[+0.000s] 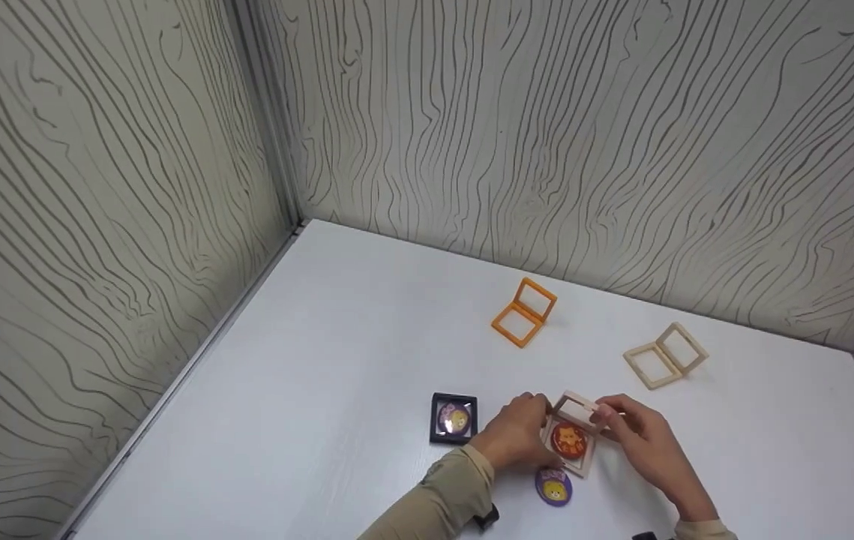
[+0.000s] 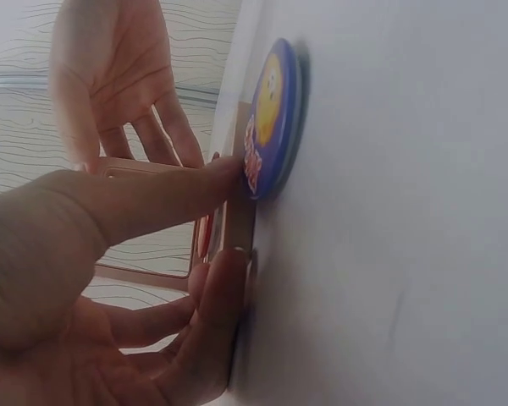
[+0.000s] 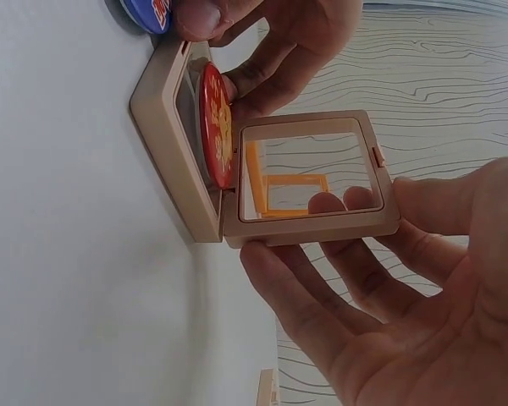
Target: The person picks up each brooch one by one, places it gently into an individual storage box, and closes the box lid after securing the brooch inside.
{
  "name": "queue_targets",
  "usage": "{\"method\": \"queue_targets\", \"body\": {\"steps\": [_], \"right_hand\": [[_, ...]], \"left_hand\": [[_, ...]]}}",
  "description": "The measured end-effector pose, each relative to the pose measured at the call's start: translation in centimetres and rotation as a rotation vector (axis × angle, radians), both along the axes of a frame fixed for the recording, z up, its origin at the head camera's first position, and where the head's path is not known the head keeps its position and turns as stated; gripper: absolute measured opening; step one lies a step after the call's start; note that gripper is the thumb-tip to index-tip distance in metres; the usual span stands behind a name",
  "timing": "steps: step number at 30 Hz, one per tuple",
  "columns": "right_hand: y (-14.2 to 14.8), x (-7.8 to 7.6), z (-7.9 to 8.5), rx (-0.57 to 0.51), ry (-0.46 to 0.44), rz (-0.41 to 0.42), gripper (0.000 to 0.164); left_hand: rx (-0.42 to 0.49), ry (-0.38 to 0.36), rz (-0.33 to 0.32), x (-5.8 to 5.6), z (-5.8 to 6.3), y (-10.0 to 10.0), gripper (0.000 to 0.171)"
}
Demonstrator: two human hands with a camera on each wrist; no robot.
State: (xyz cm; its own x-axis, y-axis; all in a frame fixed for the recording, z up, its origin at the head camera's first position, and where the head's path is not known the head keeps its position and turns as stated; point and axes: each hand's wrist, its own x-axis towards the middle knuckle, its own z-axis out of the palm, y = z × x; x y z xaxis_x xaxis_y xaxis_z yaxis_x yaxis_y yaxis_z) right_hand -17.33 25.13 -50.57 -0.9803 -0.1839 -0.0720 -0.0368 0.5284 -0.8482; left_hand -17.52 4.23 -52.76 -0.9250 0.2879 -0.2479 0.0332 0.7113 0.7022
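Observation:
A pinkish-beige hinged display frame (image 3: 165,127) stands unfolded on the table, its clear-windowed lid (image 3: 313,228) raised. Inside its base lies a round red badge (image 1: 569,440) with a yellow design. My left hand (image 1: 520,431) grips the base from the left side, thumb near the front corner and fingers round the back. With thumb and fingers, my right hand (image 1: 644,439) pinches the edge of the lid. A round purple-blue badge (image 1: 554,491) with a yellow figure lies just in front of the frame, close to the left thumb.
To the left sits a closed black display frame (image 1: 435,420) holding a purple badge (image 1: 454,418). Farther back, an orange frame (image 1: 505,335) and a light beige frame (image 1: 640,371) stand unfolded on the white table (image 1: 337,360). Patterned panels (image 1: 471,135) rise behind and at left.

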Motion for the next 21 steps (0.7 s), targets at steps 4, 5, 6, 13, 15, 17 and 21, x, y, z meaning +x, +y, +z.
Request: {"method": "queue_targets", "body": {"steps": [4,5,6,13,15,17,21], "right_hand": [[-0.09,0.1,0.17,0.059,0.017,-0.007,0.03],[-0.1,0.14,0.22,0.081,0.028,-0.007,0.03],[-0.11,0.2,0.27,0.103,0.04,-0.004,0.03],[-0.09,0.51,0.71,0.121,0.096,0.046,0.023],[-0.06,0.52,0.76,0.106,0.096,0.066,0.023],[-0.03,0.54,0.75,0.094,0.096,0.087,0.023],[0.04,0.71,0.66,0.094,0.109,0.117,0.019]], "left_hand": [[0.011,-0.019,0.016,0.06,0.05,0.1,0.06],[0.014,-0.023,0.023,0.08,0.05,0.14,0.06],[0.017,-0.026,0.028,0.11,0.03,0.17,0.059],[0.021,-0.021,0.048,0.11,-0.08,0.23,0.056],[0.03,-0.01,0.05,0.09,-0.14,0.19,0.054],[0.038,-0.003,0.048,0.1,-0.24,0.17,0.052],[0.056,0.008,0.04,0.2,-0.39,0.12,0.05]]}}
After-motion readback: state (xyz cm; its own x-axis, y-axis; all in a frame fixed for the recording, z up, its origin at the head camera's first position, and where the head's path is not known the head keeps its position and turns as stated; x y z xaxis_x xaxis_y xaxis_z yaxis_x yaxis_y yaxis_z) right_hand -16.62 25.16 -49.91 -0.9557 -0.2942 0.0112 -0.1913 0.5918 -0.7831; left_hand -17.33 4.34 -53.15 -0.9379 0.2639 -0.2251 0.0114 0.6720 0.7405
